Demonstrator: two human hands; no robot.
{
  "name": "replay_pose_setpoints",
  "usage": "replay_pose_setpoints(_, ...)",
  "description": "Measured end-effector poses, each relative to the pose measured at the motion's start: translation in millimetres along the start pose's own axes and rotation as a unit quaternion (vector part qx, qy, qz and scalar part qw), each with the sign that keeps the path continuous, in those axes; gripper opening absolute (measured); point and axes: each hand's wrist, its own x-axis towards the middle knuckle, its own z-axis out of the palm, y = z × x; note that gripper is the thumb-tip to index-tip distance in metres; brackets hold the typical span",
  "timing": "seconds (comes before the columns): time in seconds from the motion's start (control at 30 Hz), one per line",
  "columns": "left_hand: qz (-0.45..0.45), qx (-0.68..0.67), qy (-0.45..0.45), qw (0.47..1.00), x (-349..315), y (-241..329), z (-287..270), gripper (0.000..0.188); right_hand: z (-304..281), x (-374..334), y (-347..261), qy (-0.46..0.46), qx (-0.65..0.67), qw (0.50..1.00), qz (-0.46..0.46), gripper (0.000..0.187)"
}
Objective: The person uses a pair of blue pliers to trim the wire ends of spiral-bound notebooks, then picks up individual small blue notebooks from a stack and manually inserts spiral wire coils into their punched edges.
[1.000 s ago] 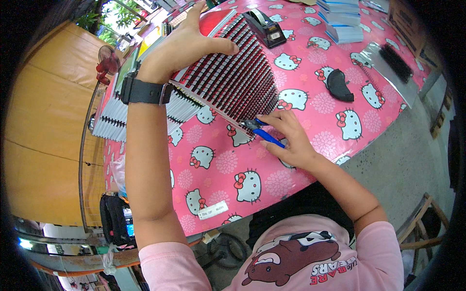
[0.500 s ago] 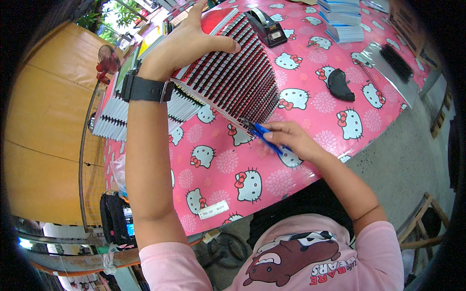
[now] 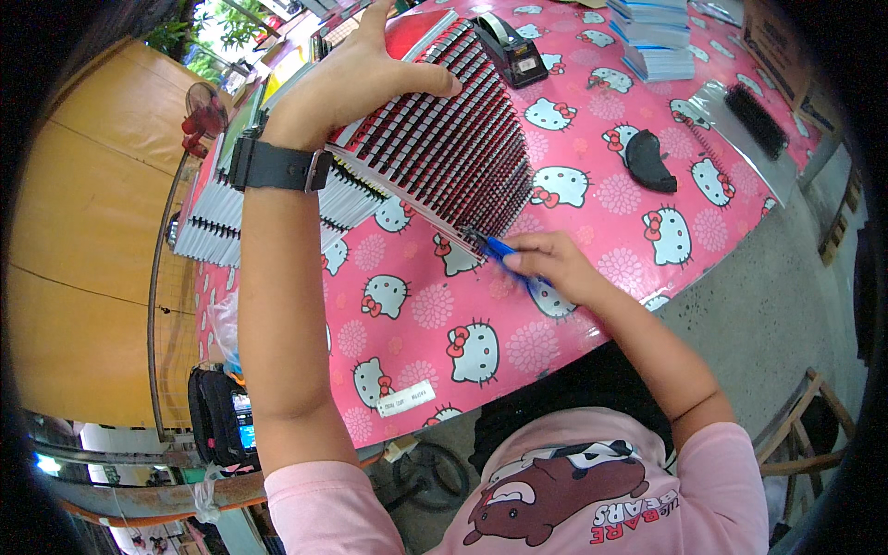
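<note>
A tall stack of spiral-bound notebooks (image 3: 453, 139) leans on the table, its rows of black wire coils facing me. My left hand (image 3: 375, 83) lies over the top of the stack with its thumb stretched out along the spines; the other fingers are partly out of the picture. In my right hand (image 3: 560, 268) are blue-handled pliers (image 3: 502, 250), the fingers closed round the handles. Their dark jaws touch or nearly touch the coil ends at the stack's lower corner; whether the jaws grip a wire is too small to tell.
More bound notebooks (image 3: 208, 231) stand left behind my forearm. A tape dispenser (image 3: 509, 51) is beyond the stack, white-and-blue piles of booklets (image 3: 655, 42) farther right. A black crescent-shaped piece (image 3: 649, 162) and a dark brush (image 3: 756, 120) lie on the pink tablecloth (image 3: 592, 342).
The pliers' tip has shifted slightly along the lower coil ends, and the handles are blurred by motion. My left hand stays on the stack almost unmoved.
</note>
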Motion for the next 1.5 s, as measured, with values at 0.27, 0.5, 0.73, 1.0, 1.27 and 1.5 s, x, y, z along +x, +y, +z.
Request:
replay_pose_setpoints(0.27, 0.013, 0.019, 0.057, 0.998, 18.1, -26.9, 13.5, 0.114, 18.7, -4.4, -2.2, 0.11, -0.292, 0.936, -0.165, 0.037)
replay_pose_setpoints(0.5, -0.012, 0.052, 0.054, 0.997, 19.5, -23.5, 12.0, 0.114, 3.3, -1.2, 5.6, -0.07, 0.266, 0.938, 0.213, 0.032)
replay_pose_setpoints(0.73, -0.015, 0.035, 0.041, 0.998, 19.7, -25.7, 13.2, 0.115, 21.1, -12.6, 0.1, 0.088, -0.188, 0.976, -0.06, 0.038)
replay_pose_setpoints(1.0, -0.031, 0.068, 0.05, 0.996, 19.5, -23.1, 12.2, 0.115, 6.3, -10.1, 13.1, 0.114, -0.377, 0.9, -0.184, 0.044)
replay_pose_setpoints(1.27, 0.006, 0.044, 0.055, 0.998, 19.4, -29.0, 12.3, 0.115, 16.3, -14.8, 16.7, 0.067, -0.148, 0.986, -0.02, 0.042)
replay_pose_setpoints(1.5, 0.059, -0.003, 0.058, 0.997, 6.9, -14.5, 7.6, 0.115, 14.5, -17.6, 9.2, 0.11, -0.379, 0.904, -0.164, 0.052)
